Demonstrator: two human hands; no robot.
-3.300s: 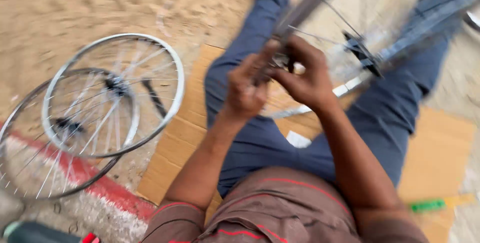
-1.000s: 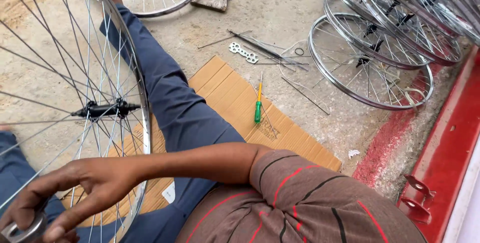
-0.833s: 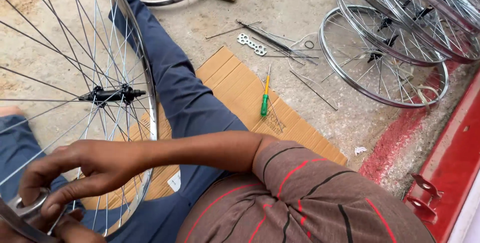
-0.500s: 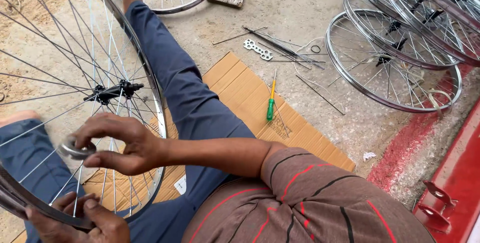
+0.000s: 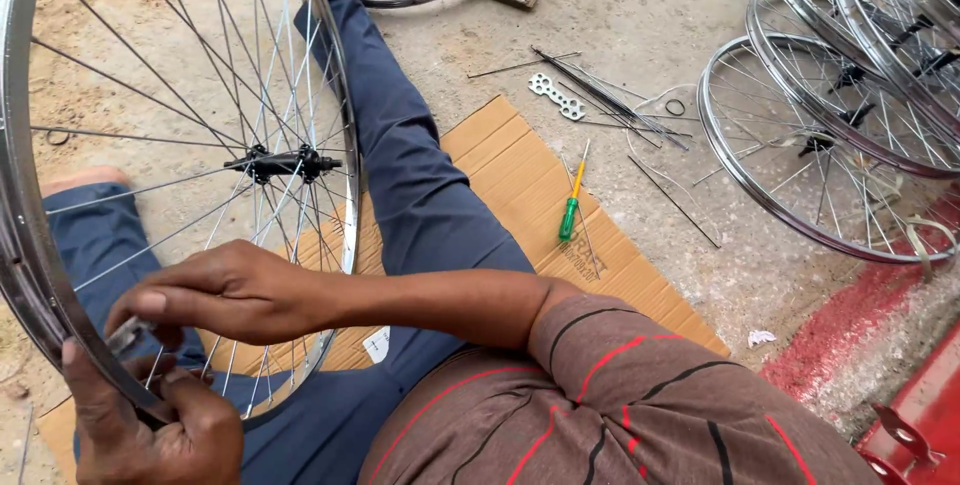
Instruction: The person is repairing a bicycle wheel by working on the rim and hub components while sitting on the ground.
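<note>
Both hands, left hand [image 5: 160, 430] and right hand [image 5: 225, 295], clasp the spoked wheel [image 5: 345, 195] rim.

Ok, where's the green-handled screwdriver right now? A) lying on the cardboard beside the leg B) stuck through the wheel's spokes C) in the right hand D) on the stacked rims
A: the screwdriver lies loose on the cardboard, beside the leg, touched by neither hand.

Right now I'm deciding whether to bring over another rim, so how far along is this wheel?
Done: the wheel looks fully laced, spokes running from hub to rim. In hand: the left hand grips the rim while the right hand holds a small metal tool at a spoke end. Left: I can't tell how many spokes remain; loose spokes and a screwdriver lie nearby.
</note>
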